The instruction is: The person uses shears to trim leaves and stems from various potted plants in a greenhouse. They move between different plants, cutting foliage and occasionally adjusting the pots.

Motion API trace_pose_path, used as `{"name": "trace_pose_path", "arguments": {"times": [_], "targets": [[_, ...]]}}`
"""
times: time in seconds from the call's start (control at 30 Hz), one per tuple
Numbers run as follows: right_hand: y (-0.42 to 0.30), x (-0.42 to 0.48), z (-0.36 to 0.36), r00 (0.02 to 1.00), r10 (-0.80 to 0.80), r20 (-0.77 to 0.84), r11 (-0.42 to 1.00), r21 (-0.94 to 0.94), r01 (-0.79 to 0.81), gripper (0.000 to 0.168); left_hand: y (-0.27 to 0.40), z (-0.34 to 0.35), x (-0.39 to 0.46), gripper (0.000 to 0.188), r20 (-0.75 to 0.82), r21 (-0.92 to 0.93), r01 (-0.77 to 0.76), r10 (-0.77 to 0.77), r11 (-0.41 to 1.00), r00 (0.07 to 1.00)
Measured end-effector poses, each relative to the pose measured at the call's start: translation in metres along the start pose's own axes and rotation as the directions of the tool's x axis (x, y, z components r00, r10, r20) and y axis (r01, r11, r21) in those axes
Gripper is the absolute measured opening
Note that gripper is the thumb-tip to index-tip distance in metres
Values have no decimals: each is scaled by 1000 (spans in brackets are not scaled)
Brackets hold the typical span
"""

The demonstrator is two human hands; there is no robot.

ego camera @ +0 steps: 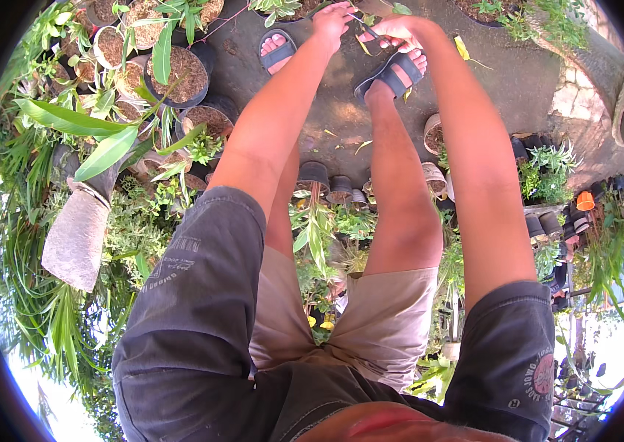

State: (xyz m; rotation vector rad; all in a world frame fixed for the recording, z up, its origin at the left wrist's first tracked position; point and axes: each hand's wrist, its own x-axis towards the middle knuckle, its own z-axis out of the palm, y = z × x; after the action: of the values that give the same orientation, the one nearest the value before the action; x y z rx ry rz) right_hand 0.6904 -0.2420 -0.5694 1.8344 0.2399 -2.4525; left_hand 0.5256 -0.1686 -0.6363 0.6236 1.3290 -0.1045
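Observation:
At the top of the head view, my right hand (397, 30) grips a slim dark hand tool (368, 27), which looks like scissors or small shears. Its narrow end points left, towards my left hand (332, 25). The fingers of that hand are bent together close to the tool's tip; whether something thin is pinched in them cannot be made out. Green leaves (400, 9) show just past both hands. Beyond my left hand is a potted plant with pale-edged leaves (276, 8), cut off by the picture's rim.
My sandalled feet, left (278, 52) and right (395, 74), stand on a dark hard floor (339, 116) with fallen leaves. Soil-filled pots (178, 74) crowd the left side. More pots (312, 175) line up behind my legs. A thick grey trunk or pipe (594, 66) runs along the upper right.

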Motion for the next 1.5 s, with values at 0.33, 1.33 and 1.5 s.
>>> {"name": "trace_pose_path", "arguments": {"times": [0.33, 1.33, 1.5], "targets": [[-3, 52, -17, 994, 53, -97, 995, 93, -44, 38, -1, 6, 35, 22, -51, 8, 76, -76, 997, 996], [-23, 57, -16, 980, -46, -194, 995, -99, 27, 37, -5, -8, 16, 20, -45, 226, -39, 50, 973, 998], [16, 9, 18, 957, -132, -258, 991, -41, 125, 45, -5, 7, -49, 19, -92, 45, 47, -43, 998, 995]]}}
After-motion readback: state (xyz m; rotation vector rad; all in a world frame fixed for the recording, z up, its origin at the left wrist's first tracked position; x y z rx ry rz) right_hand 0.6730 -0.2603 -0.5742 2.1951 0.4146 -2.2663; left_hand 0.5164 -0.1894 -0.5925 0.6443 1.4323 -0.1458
